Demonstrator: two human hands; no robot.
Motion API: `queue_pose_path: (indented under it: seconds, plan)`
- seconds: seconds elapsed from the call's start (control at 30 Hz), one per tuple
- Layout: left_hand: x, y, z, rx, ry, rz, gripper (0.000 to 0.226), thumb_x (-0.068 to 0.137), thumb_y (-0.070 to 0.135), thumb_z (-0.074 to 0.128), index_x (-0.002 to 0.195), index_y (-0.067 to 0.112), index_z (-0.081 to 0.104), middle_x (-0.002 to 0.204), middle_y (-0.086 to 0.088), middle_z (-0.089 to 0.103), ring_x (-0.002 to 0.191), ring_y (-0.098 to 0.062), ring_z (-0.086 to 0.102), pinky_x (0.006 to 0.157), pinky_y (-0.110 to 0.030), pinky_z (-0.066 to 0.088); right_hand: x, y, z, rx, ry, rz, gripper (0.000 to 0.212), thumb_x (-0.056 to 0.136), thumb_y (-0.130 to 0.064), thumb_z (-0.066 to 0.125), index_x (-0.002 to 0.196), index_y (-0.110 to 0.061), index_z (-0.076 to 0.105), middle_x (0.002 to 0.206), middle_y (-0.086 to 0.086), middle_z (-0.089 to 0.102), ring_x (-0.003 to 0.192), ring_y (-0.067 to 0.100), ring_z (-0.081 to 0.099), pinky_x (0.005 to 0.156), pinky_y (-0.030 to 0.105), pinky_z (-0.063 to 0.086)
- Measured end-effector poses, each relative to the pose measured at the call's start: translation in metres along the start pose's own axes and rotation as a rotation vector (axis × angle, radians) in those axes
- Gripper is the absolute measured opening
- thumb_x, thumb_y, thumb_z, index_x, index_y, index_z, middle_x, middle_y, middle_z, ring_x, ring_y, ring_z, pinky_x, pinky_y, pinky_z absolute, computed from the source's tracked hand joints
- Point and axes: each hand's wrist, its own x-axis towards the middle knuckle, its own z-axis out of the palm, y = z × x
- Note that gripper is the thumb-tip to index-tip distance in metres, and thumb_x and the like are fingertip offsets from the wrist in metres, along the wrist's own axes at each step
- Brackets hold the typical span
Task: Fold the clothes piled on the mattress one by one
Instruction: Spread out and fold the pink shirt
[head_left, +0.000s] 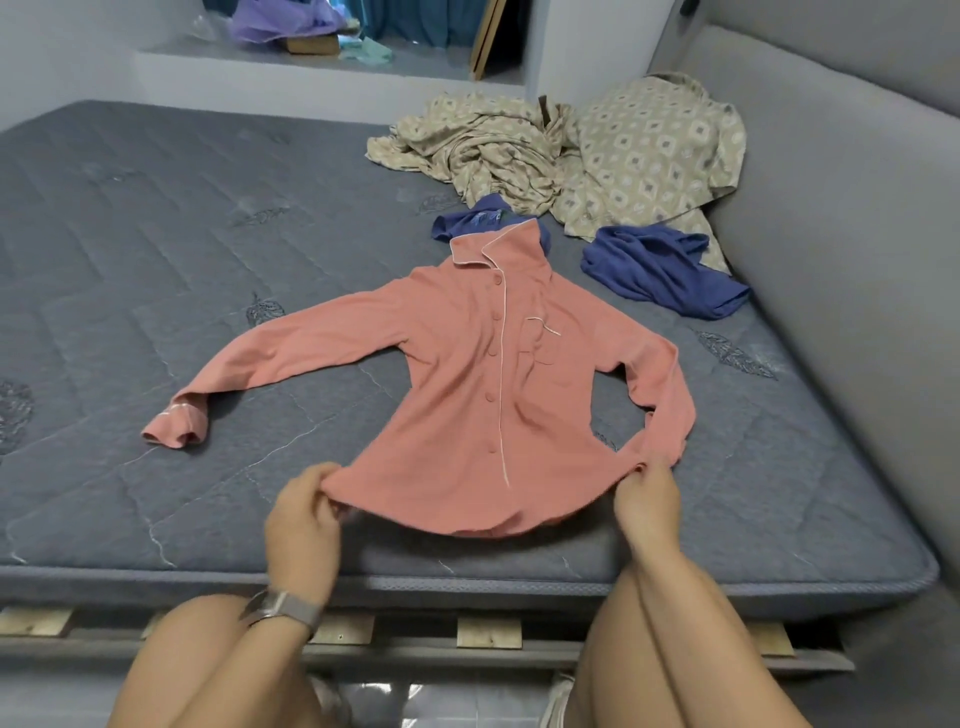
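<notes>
On the mattress (156, 234), pink shirt (498, 374) spread front up
Left hand (301, 525) at 7 o'clock and right hand (647, 501) at 5 o'clock each pinch a hem corner in a closed grip; unfolded clothes pile (597, 161) at 1 o'clock

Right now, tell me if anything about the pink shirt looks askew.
Yes. The pink shirt lies crooked: its collar leans right, one sleeve sprawls left and the other doubles back alongside the body.
</notes>
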Motion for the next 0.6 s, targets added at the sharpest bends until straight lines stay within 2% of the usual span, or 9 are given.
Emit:
queue_pose_path:
  seconds: [0.07, 0.13, 0.2, 0.27, 0.3, 0.37, 0.43, 0.5, 0.6]
  plan:
    - [0.003, 0.001, -0.018, -0.053, 0.078, -0.05, 0.041, 0.074, -0.021, 0.047, 0.097, 0.006, 0.067, 0.093, -0.012, 0.063, 0.088, -0.023, 0.053, 0.076, -0.021, 0.037, 0.005, 0.006, -0.009, 0.179, 0.077, 0.07, 0.026, 0.09, 0.001, 0.033, 0.103, -0.01, 0.053, 0.099, 0.015, 0.059, 0.09, 0.031, 0.056, 0.083, 0.042, 0.046]
    - [0.0, -0.002, -0.027, -0.054, 0.048, -0.028, 0.044, 0.073, -0.024, 0.046, 0.096, 0.006, 0.068, 0.094, -0.013, 0.059, 0.089, -0.019, 0.05, 0.078, -0.018, 0.035, 0.003, 0.01, -0.012, 0.185, 0.076, 0.023, 0.028, 0.09, 0.004, 0.033, 0.104, -0.01, 0.054, 0.099, 0.017, 0.061, 0.093, 0.033, 0.058, 0.081, 0.04, 0.044]
    - [-0.006, -0.005, -0.028, 0.004, -0.085, 0.018, 0.042, 0.072, -0.024, 0.052, 0.091, 0.008, 0.071, 0.094, -0.014, 0.058, 0.087, -0.019, 0.051, 0.081, -0.021, 0.035, -0.001, 0.016, -0.012, -0.008, -0.046, -0.108, 0.032, 0.091, 0.007, 0.036, 0.11, -0.006, 0.058, 0.102, 0.017, 0.063, 0.098, 0.034, 0.058, 0.079, 0.034, 0.039]
    - [-0.013, -0.013, -0.026, 0.087, -0.256, 0.013, 0.04, 0.074, -0.019, 0.056, 0.087, 0.014, 0.072, 0.095, -0.009, 0.055, 0.086, -0.02, 0.054, 0.082, -0.025, 0.038, -0.008, 0.021, -0.011, -0.277, -0.291, -0.26, 0.036, 0.091, 0.004, 0.044, 0.117, -0.009, 0.063, 0.111, 0.014, 0.067, 0.106, 0.032, 0.059, 0.084, 0.031, 0.04]
    - [-0.016, -0.018, -0.025, 0.135, -0.34, 0.001, 0.039, 0.077, -0.015, 0.055, 0.085, 0.02, 0.072, 0.098, -0.006, 0.052, 0.086, -0.02, 0.054, 0.084, -0.028, 0.04, -0.011, 0.024, -0.009, -0.41, -0.422, -0.331, 0.032, 0.091, -0.002, 0.049, 0.117, -0.013, 0.065, 0.113, 0.01, 0.067, 0.109, 0.03, 0.059, 0.087, 0.031, 0.041]
    - [-0.021, -0.025, -0.024, 0.241, -0.466, -0.011, 0.039, 0.083, -0.006, 0.052, 0.082, 0.031, 0.065, 0.103, -0.003, 0.047, 0.088, -0.021, 0.056, 0.087, -0.034, 0.046, -0.019, 0.026, -0.008, -0.613, -0.591, -0.413, 0.023, 0.089, -0.028, 0.059, 0.11, -0.025, 0.066, 0.11, 0.003, 0.065, 0.111, 0.028, 0.056, 0.09, 0.034, 0.044]
    - [-0.023, -0.028, -0.022, 0.282, -0.5, -0.02, 0.033, 0.086, -0.001, 0.051, 0.084, 0.03, 0.065, 0.108, -0.003, 0.045, 0.091, -0.023, 0.057, 0.088, -0.035, 0.046, -0.023, 0.024, -0.009, -0.779, -0.643, -0.421, 0.035, 0.082, -0.047, 0.065, 0.115, -0.035, 0.06, 0.114, -0.003, 0.052, 0.116, 0.023, 0.045, 0.095, 0.037, 0.041]
    - [-0.022, -0.025, -0.02, 0.233, -0.474, -0.075, 0.023, 0.089, 0.005, 0.052, 0.098, 0.021, 0.066, 0.113, -0.005, 0.045, 0.091, -0.02, 0.055, 0.087, -0.031, 0.043, -0.025, 0.027, -0.009, -0.877, -0.605, -0.439, 0.055, 0.08, -0.034, 0.071, 0.129, -0.041, 0.046, 0.126, -0.005, 0.04, 0.122, 0.021, 0.033, 0.098, 0.038, 0.037]
    - [-0.016, -0.021, -0.015, 0.077, -0.378, -0.243, 0.028, 0.09, 0.018, 0.056, 0.117, 0.011, 0.058, 0.122, -0.012, 0.048, 0.098, -0.019, 0.049, 0.093, -0.035, 0.04, -0.023, 0.031, -0.007, -0.958, -0.531, -0.401, 0.087, 0.077, -0.002, 0.058, 0.141, -0.047, 0.021, 0.136, 0.002, 0.03, 0.127, 0.026, 0.029, 0.096, 0.041, 0.041]
